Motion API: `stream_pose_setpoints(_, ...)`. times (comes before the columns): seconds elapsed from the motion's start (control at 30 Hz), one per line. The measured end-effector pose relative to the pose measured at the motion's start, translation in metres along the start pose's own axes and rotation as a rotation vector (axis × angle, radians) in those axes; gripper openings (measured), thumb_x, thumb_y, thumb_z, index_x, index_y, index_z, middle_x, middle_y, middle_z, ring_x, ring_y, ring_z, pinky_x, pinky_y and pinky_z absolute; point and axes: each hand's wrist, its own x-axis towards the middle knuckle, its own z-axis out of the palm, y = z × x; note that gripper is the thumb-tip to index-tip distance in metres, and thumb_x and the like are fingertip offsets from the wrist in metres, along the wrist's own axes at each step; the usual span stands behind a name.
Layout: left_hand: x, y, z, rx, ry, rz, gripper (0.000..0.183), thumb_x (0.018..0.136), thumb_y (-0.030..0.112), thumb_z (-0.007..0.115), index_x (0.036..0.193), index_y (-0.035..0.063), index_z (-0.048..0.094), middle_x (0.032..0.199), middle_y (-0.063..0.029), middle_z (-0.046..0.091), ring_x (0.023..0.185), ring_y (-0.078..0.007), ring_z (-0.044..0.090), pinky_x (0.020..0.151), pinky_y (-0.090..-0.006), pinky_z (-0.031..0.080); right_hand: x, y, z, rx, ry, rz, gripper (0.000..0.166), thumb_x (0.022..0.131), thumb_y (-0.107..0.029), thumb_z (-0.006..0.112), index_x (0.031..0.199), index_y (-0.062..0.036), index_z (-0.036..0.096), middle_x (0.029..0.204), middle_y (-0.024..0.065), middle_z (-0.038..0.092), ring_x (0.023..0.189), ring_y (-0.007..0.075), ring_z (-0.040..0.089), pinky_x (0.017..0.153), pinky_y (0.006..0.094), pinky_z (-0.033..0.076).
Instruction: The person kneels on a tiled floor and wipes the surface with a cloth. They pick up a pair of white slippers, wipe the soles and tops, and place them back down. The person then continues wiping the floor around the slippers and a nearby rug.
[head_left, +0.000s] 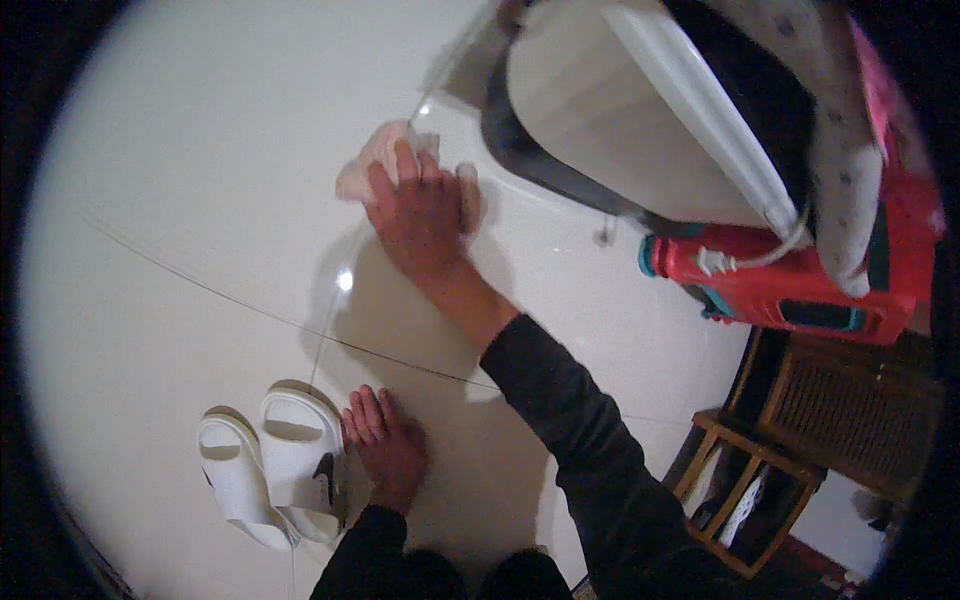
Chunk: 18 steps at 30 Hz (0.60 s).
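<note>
My right hand (424, 210) presses a pale pink cloth (375, 161) onto the glossy cream tiled floor (187, 187), in the upper middle of the view. The cloth bunches out ahead of the fingertips. Lower down, my left hand (386, 450) rests on the floor with nothing visible in it. Its fingers lie just beside the nearer of two white slide sandals (300, 450). The palm and the underside of this hand are hidden. Both arms wear dark sleeves.
A white appliance or bin with a dark base (637, 112) stands upper right. Beside it are a red plastic jug with a teal cap (787, 285) and a white cord with a plug (712, 261). A wooden shoe rack (757, 457) stands lower right.
</note>
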Motion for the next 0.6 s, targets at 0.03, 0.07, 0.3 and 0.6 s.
stream_pose_setpoints(0.03, 0.002, 0.001, -0.001, 0.003, -0.013, -0.001, 0.062, 0.096, 0.021, 0.052, 0.150, -0.0063, 0.037, 0.160, -0.0309, 0.029, 0.148, -0.0504, 0.029, 0.121, -0.0656, 0.019, -0.024, 0.008, -0.005, -0.011, -0.007, 0.002, 0.048, 0.085, -0.034, 0.072, 0.129, -0.0182, 0.064, 0.142, 0.0157, 0.054, 0.125, 0.0335, 0.055, 0.099, 0.0518, 0.045)
stream_pose_setpoints(0.07, 0.003, 0.002, -0.002, 0.009, -0.026, -0.005, 0.063, 0.096, 0.021, 0.053, 0.150, -0.0062, 0.037, 0.161, -0.0307, 0.028, 0.148, -0.0502, 0.029, 0.121, -0.0652, 0.019, -0.044, 0.017, -0.008, -0.018, -0.014, 0.002, 0.047, 0.085, -0.032, 0.073, 0.129, -0.0179, 0.064, 0.142, 0.0155, 0.054, 0.125, 0.0328, 0.055, 0.099, 0.0514, 0.045)
stream_pose_setpoints(0.3, 0.003, 0.009, -0.004, 0.037, -0.016, 0.012, 0.064, 0.098, 0.020, 0.052, 0.153, -0.0050, 0.033, 0.163, -0.0287, 0.025, 0.153, -0.0458, 0.021, 0.124, -0.0612, 0.014, -0.193, 0.162, -0.065, -0.225, -0.050, 0.469, 0.046, 0.089, -0.025, 0.069, 0.134, -0.0165, 0.060, 0.148, 0.0139, 0.051, 0.124, 0.0369, 0.054, 0.097, 0.0539, 0.044)
stream_pose_setpoints(0.6, 0.003, 0.010, -0.003, 0.073, 0.064, 0.061, 0.062, 0.103, 0.026, 0.046, 0.156, -0.0036, 0.031, 0.164, -0.0269, 0.026, 0.153, -0.0449, 0.021, 0.124, -0.0590, 0.015, -0.301, 0.222, -0.134, -0.233, -0.090, 0.594, 0.049, 0.088, -0.022, 0.072, 0.135, -0.0101, 0.060, 0.146, 0.0187, 0.052, 0.118, 0.0394, 0.054, 0.094, 0.0534, 0.047)
